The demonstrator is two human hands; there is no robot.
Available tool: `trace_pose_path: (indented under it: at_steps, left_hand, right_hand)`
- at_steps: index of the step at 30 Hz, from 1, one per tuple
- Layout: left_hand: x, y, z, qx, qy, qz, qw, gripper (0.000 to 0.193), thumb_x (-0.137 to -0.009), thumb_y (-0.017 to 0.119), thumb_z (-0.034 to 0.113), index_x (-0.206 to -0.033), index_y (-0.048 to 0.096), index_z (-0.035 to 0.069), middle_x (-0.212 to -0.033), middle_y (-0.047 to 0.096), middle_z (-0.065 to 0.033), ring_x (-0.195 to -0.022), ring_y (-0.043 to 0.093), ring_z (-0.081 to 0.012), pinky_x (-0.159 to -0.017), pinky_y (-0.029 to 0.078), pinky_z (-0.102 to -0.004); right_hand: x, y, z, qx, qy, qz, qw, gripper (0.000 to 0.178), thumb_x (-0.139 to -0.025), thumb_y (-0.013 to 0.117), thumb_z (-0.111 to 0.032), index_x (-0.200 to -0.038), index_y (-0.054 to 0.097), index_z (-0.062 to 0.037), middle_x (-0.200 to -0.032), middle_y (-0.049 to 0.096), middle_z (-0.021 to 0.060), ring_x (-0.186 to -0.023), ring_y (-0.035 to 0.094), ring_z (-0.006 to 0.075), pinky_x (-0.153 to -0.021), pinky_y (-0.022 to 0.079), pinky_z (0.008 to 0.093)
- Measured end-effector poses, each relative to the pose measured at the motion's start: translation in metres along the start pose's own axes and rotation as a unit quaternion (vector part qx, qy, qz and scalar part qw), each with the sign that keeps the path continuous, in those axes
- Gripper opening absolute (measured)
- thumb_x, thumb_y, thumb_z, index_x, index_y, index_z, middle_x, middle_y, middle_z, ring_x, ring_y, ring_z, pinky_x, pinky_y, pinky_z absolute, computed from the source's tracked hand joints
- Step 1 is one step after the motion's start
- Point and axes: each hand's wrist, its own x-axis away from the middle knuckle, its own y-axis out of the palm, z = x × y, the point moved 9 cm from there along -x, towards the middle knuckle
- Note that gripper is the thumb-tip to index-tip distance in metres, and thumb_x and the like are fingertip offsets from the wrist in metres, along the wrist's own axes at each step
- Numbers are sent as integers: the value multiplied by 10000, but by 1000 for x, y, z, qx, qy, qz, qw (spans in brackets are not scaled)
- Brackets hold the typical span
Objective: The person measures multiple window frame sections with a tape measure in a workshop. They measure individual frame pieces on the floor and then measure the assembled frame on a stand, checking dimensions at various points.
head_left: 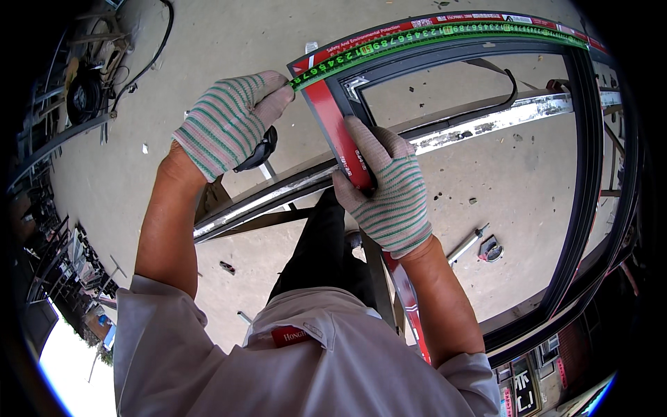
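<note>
Your left hand is at the far left corner of the frame, its thumb and forefinger clamped together on the end of the green tape measure blade. The blade lies along the far side of the frame, on top of the red film, and reaches from that left corner to the far right corner, bending with the lens.

Your right hand is on the left side of the frame, with the thumb on the outer edge and the other fingers on the inner edge, so they are clamped across that film-covered member. Both your hands wear striped knit gloves.

Below the frame runs a rail patched with white, crossing under its left side and showing through its opening. Also through the frame's opening you can see the concrete floor, and on it a pale tube just beside a small dark object whose kind you cannot make out. Well beyond the frame's left side lies a black coil. Your black trousers show near the frame's left side.
</note>
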Motion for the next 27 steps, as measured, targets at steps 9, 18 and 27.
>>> trace_pose_path:
  at_steps: [9, 18, 27]
  left_hand:
    - [0, -2, 7, 16, -11, -14, 1000, 327, -1096, 526, 287, -1093, 681, -2, -779, 633, -64, -727, 578, -157, -740, 499, -294]
    - [-6, 1, 9, 29, -43, -30, 998, 328, -1094, 530, 285, -993, 660, 0, -739, 558, -27, -679, 489, -139, -695, 465, -289]
    - [-3, 2, 9, 99, -86, -56, 990, 357, -1069, 589, 291, -1121, 697, -45, -797, 636, -60, -756, 551, -138, -762, 504, -291]
  right_hand:
    - [15, -6, -1, 1, 20, -4, 1000, 680, -787, 797, -166, -1433, 590, -130, -1152, 639, 213, -1052, 617, 399, -970, 509, 474]
    - [44, -13, -1, 34, 29, -14, 999, 644, -802, 777, -178, -1417, 599, -103, -1164, 651, 231, -1042, 629, 414, -944, 520, 479]
    - [82, -27, -5, 58, 38, -10, 998, 652, -782, 787, -176, -1399, 604, -71, -1142, 660, 236, -1016, 645, 426, -932, 528, 482]
